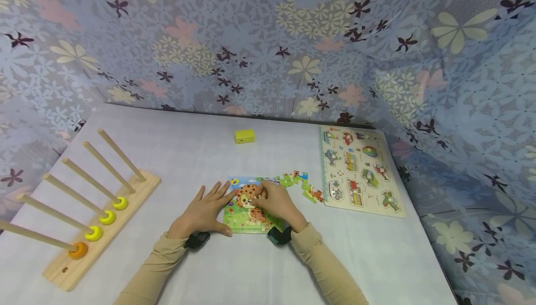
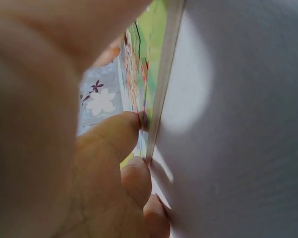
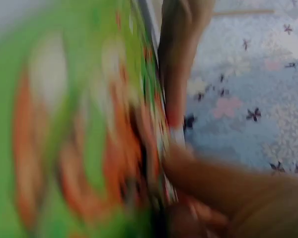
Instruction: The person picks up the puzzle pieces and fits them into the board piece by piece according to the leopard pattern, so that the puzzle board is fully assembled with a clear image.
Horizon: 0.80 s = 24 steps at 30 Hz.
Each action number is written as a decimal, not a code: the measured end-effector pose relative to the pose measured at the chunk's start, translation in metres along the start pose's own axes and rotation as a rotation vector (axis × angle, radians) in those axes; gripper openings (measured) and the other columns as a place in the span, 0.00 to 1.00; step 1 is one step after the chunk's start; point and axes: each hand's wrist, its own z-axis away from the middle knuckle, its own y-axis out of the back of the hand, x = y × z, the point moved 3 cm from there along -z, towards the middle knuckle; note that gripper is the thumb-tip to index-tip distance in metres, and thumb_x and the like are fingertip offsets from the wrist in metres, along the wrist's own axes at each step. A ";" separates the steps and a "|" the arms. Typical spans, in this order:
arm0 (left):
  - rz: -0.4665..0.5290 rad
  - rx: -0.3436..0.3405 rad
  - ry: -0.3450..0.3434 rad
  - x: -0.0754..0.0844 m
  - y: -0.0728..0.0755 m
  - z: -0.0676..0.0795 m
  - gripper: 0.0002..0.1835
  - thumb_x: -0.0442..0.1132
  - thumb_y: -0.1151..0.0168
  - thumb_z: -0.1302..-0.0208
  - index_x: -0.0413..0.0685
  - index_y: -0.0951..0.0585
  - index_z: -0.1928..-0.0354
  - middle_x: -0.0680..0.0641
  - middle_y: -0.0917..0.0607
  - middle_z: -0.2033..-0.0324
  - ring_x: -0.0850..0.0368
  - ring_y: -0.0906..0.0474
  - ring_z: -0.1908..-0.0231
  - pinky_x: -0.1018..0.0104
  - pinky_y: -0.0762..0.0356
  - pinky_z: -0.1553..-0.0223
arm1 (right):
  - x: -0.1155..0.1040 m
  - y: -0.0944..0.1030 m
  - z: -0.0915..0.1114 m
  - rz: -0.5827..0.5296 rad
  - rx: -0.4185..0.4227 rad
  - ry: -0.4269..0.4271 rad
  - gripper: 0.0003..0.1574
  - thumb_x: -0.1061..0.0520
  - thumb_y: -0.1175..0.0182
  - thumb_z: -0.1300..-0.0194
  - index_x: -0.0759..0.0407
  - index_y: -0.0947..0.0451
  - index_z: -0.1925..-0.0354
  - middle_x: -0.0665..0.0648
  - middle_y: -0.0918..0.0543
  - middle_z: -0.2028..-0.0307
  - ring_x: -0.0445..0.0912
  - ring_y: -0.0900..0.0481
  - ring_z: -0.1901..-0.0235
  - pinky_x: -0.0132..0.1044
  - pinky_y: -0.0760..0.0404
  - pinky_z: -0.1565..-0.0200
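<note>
The left hand point(image 1: 205, 214) lies spread at the left edge of the puzzle board point(image 1: 247, 229), which sits mid-surface point(image 1: 259, 272); should its touch slacken, the board could skid under any sideways push. The right hand point(image 1: 276, 202) bends its fingertips down onto the board's picture; whether they pinch a piece, I cannot tell; pressing off-centre might pop neighbouring pieces up; a careless outward sweep of that hand might scatter the loose pieces point(image 1: 311, 194) just beyond the board.

Counting from the left: one wooden stand point(image 1: 130, 207), six pegs point(image 1: 90, 180), one orange ring point(image 1: 79, 251), three yellow rings point(image 1: 109, 219); two hands; one puzzle board; one yellow block point(image 1: 244, 136), farther back; several loose pieces, too crowded together to count surely; one vehicle board point(image 1: 371, 198) at the right.
</note>
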 end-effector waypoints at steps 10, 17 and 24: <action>-0.001 0.009 0.008 0.003 0.002 0.000 0.59 0.63 0.26 0.58 0.51 0.43 0.25 0.41 0.50 0.24 0.37 0.55 0.25 0.31 0.62 0.29 | -0.005 0.004 0.008 0.008 -0.035 0.015 0.11 0.52 0.35 0.37 0.56 0.26 0.64 0.51 0.26 0.79 0.39 0.35 0.82 0.30 0.35 0.78; 0.003 -0.010 0.006 0.004 -0.003 0.000 0.59 0.63 0.27 0.58 0.52 0.44 0.25 0.42 0.51 0.23 0.38 0.57 0.24 0.32 0.63 0.29 | 0.003 0.014 0.025 -0.092 -0.007 0.012 0.08 0.53 0.35 0.37 0.53 0.22 0.61 0.51 0.18 0.68 0.40 0.33 0.80 0.31 0.32 0.76; -0.012 0.002 0.011 0.001 -0.002 0.000 0.60 0.63 0.26 0.58 0.52 0.44 0.25 0.42 0.51 0.23 0.38 0.56 0.24 0.32 0.62 0.28 | 0.001 0.008 0.040 -0.086 -0.055 0.039 0.13 0.57 0.33 0.39 0.57 0.23 0.56 0.50 0.22 0.68 0.38 0.35 0.80 0.29 0.33 0.76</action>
